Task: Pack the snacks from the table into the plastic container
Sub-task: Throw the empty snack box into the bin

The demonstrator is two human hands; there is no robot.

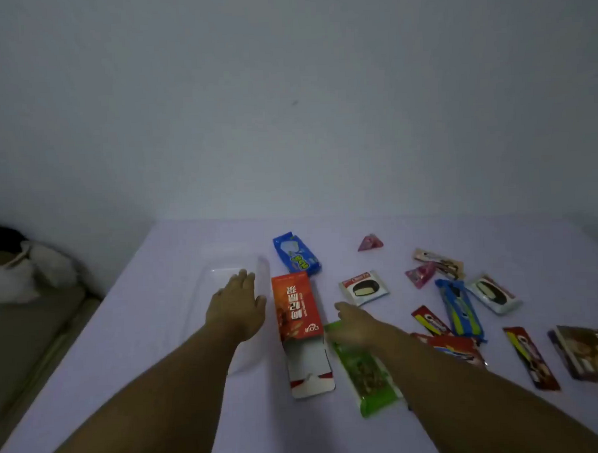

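The pale table (159, 352) carries a clear container (220, 264), an orange box (296, 308), a green pack (366, 377) and scattered snacks (458, 305).

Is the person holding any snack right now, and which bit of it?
The right hand touches the far end of the green snack packet, but a real grip cannot be told. The left hand holds no snack; it rests flat over the clear plastic container.
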